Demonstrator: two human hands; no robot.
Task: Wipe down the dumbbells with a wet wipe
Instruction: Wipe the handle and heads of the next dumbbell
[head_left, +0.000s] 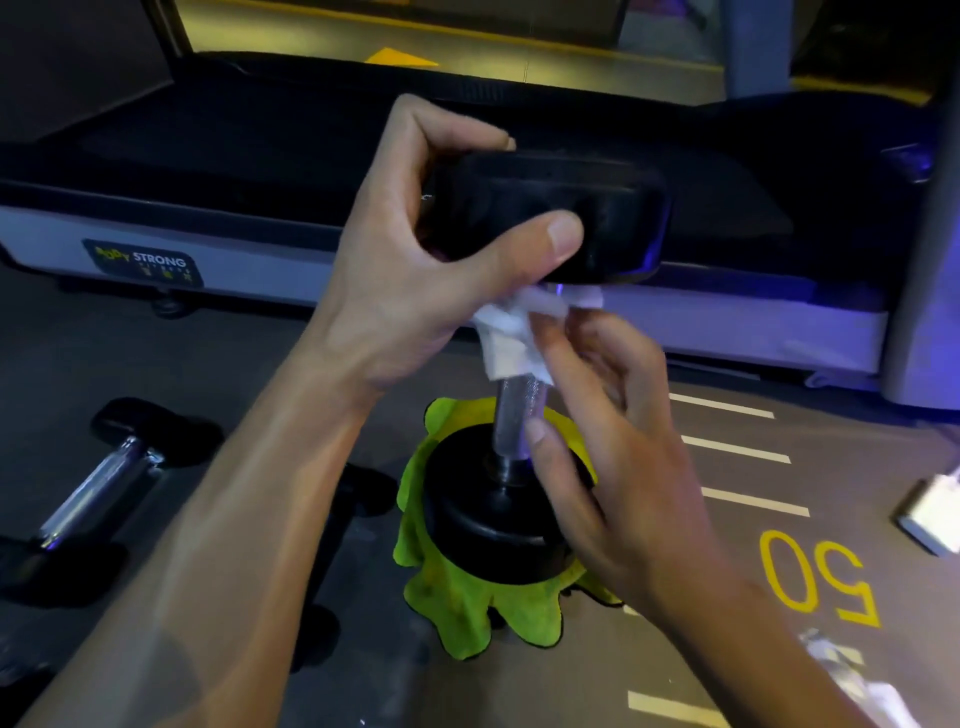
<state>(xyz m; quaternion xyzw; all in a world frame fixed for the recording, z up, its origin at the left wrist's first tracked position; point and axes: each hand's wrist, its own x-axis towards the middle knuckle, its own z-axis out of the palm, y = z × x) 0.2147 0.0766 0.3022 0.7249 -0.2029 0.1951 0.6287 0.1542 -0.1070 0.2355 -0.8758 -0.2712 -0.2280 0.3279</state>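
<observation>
A black rubber-headed dumbbell with a knurled metal handle (519, 410) stands on end between the two hands, its lower head resting on a crumpled lime-green cloth (467, 608) on the grey gym floor. The left hand (410, 270) grips the upper head, thumb across its near face and fingers curled over the far edge, steadying the weight upright. Just below that hand, the right hand (613, 431) holds a white wet wipe (511, 332) bunched against the top of the handle, fingers loosely curled around the shaft; the motion blur makes the exact pinch hard to read.

The dumbbell looks heavy and fully rigid, and standing on one head over soft cloth it is likely to be top-heavy and prone to tipping away from the left hand if that grip loosens. The rubber head offers a broad, grippy hold; the metal shaft, once damp, will probably be slicker, though its knurling should catch the wipe. The wipe itself is limp, thin and likely to tear or ball up on that texture, so wrapping it round the shaft under the fingers seems the safer hold.

To the left of the left forearm a second black dumbbell with a shiny handle (98, 483) lies flat on the floor.
</observation>
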